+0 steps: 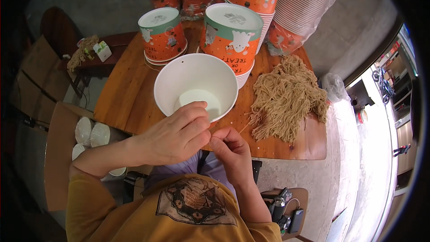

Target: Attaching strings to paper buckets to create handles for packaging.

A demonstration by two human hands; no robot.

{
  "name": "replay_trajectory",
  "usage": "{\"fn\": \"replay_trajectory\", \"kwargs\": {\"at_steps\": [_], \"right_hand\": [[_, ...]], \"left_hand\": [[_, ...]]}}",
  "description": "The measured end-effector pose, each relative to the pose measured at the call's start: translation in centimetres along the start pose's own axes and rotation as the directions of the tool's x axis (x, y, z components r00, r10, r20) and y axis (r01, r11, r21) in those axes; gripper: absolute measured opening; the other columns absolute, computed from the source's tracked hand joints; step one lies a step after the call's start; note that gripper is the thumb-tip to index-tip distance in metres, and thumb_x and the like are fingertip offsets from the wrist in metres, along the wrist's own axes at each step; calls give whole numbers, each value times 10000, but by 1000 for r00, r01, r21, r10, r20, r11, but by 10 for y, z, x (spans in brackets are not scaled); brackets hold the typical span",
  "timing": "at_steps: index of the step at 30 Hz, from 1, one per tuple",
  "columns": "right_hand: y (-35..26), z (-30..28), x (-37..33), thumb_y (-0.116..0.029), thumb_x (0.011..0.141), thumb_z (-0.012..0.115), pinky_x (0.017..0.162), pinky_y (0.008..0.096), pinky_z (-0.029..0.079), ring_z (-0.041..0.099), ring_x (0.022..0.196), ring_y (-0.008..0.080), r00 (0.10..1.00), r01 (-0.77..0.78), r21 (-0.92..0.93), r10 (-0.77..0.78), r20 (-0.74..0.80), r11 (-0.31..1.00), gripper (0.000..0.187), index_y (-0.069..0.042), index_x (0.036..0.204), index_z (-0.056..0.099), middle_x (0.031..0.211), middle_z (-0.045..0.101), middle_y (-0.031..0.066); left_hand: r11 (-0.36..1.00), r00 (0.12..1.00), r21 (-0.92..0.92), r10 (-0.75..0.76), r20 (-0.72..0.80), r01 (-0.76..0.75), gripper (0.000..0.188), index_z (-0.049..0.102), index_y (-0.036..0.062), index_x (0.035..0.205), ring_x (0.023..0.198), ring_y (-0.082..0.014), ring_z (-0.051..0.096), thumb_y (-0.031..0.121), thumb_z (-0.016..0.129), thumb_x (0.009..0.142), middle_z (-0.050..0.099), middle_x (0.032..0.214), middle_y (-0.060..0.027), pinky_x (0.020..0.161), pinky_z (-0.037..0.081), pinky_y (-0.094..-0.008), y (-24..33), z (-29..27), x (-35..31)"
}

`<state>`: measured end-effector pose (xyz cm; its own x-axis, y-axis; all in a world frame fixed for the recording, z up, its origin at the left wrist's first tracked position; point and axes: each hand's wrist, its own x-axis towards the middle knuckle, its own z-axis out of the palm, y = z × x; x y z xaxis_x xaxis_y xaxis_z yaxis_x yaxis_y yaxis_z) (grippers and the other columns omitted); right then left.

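A paper bucket (195, 69), white inside, stands at the near edge of the table with its mouth tilted toward me. A small dark hole shows near its far rim. My left hand (183, 132) is in front of its near rim, fingers curled and closed; whatever they hold is hidden. Against it, my right hand (229, 150) pinches thumb and forefinger together at the fingertips of the left. A thin tan string (244, 128) sticks out beside the right hand. To the right lies a loose heap of tan strings (289, 98).
Upside-down orange and green buckets (235, 40) stand stacked behind, with a shorter stack (162, 36) left of them. Plastic-wrapped bucket stacks (302, 6) line the back of the wooden table (125, 103). A cardboard box (62, 157) with white buckets sits on the floor at left.
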<state>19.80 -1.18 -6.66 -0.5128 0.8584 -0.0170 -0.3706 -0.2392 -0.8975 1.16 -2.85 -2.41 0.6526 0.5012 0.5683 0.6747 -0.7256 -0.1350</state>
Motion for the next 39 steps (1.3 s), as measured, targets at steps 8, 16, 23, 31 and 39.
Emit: {"fn": "replay_trajectory", "kwargs": {"at_steps": [8, 16, 23, 31, 39], "right_hand": [[4, 1, 2, -99, 901, 644, 555, 167, 339, 451, 618, 16, 999, 33, -4, -33, -4, 999, 80, -55, 916, 578, 772, 558, -53], [25, 0, 15, -19, 889, 610, 611, 183, 453, 555, 676, 31, 938, 228, -225, -275, -209, 947, 81, -20, 916, 534, 773, 587, -8], [39, -1, 28, -21, 828, 668, 676, 219, 517, 592, 720, 45, 848, 333, -387, -453, -276, 860, 140, -6, 884, 540, 769, 621, 21], [45, -2, 35, -30, 822, 678, 655, 234, 522, 625, 682, 78, 807, 372, -470, -530, -262, 800, 151, -12, 882, 541, 745, 635, 34], [46, 0, 38, -41, 836, 681, 656, 239, 525, 641, 693, 83, 830, 366, -382, -483, -279, 849, 153, -6, 890, 543, 760, 644, 40]], "left_hand": [[964, 991, -231, -124, 49, 132, 221, 495, 9, 863, 995, -332, 516, 28, 664, 721, 491, 958, -129, 971, 468, -453, 1, -5, 1], [807, 866, -315, -469, 174, 500, 256, 492, 29, 1014, 853, -311, 581, 35, 659, 820, 518, 926, -126, 675, 481, -405, 2, -12, 7], [795, 860, -327, -476, 182, 510, 237, 501, 31, 1040, 803, -310, 600, 51, 633, 845, 536, 895, -112, 657, 490, -414, 5, -7, 6], [775, 847, -343, -500, 182, 531, 297, 512, 51, 1106, 752, -256, 619, 7, 633, 838, 541, 855, -100, 645, 511, -376, 7, -8, 10], [628, 758, -425, -558, 338, 652, 275, 525, 39, 1196, 860, -305, 639, 97, 554, 929, 630, 988, -155, 723, 516, -386, -7, -11, 19]]}}
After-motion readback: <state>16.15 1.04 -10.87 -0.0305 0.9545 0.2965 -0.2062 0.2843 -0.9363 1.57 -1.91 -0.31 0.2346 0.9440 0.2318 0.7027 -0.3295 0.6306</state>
